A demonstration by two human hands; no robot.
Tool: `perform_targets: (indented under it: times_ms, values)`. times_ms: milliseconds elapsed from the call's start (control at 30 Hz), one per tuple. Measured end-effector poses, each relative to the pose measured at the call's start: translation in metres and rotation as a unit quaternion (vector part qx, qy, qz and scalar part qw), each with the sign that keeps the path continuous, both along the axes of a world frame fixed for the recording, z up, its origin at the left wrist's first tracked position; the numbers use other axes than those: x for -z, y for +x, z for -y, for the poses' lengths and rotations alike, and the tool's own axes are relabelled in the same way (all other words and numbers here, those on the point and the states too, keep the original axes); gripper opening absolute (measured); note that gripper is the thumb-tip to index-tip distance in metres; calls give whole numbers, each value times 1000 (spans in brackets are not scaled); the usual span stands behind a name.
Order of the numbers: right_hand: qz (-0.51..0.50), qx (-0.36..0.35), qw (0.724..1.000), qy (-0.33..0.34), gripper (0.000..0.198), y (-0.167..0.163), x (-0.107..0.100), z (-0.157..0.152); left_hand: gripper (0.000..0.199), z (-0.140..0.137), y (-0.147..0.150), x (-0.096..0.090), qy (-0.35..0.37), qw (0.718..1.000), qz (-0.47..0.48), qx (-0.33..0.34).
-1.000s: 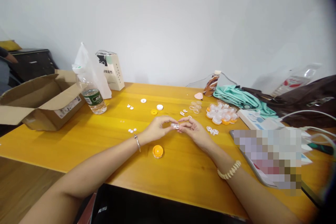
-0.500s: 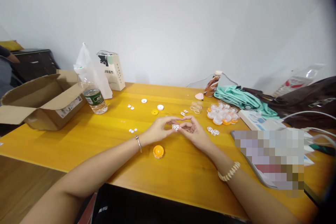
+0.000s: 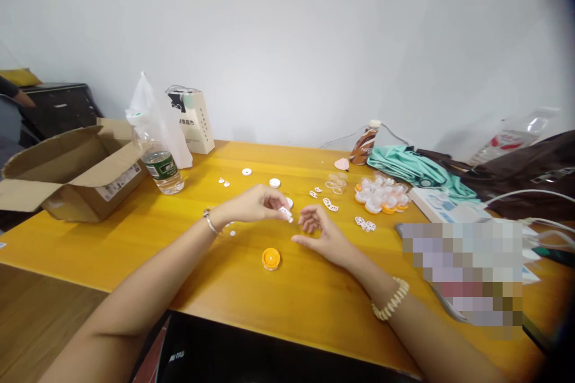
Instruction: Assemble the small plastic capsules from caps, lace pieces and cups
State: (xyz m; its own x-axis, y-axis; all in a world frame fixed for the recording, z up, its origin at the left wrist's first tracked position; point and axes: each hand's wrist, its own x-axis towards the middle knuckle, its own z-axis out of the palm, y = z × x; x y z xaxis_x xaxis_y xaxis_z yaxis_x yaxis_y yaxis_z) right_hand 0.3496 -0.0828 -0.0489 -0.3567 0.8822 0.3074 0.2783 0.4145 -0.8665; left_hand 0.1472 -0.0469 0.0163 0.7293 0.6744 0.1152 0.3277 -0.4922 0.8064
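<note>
The left hand (image 3: 254, 203) has a white piece (image 3: 286, 214) pinched in its fingers, held above the tabletop (image 3: 332, 302), just left of the right hand (image 3: 327, 237), whose fingers stand off the thumb, seemingly empty! That piece pokes out, so a weak pinch could let it drop towards the orange cup (image 3: 271, 258); squeezing hard might bend it.

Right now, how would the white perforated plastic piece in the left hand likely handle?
The white perforated plastic piece is probably light: the left hand pinches it with fingertips. It seems stiff, sticking out without drooping. Its openwork may make it fragile.
</note>
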Motion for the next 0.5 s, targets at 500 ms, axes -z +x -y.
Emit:
perform_targets:
  times_ms: [500]
  values:
    - [213, -65, 970, 93, 32, -30, 6, 22, 11, 26, -6, -11, 83, 956, -249, 134]
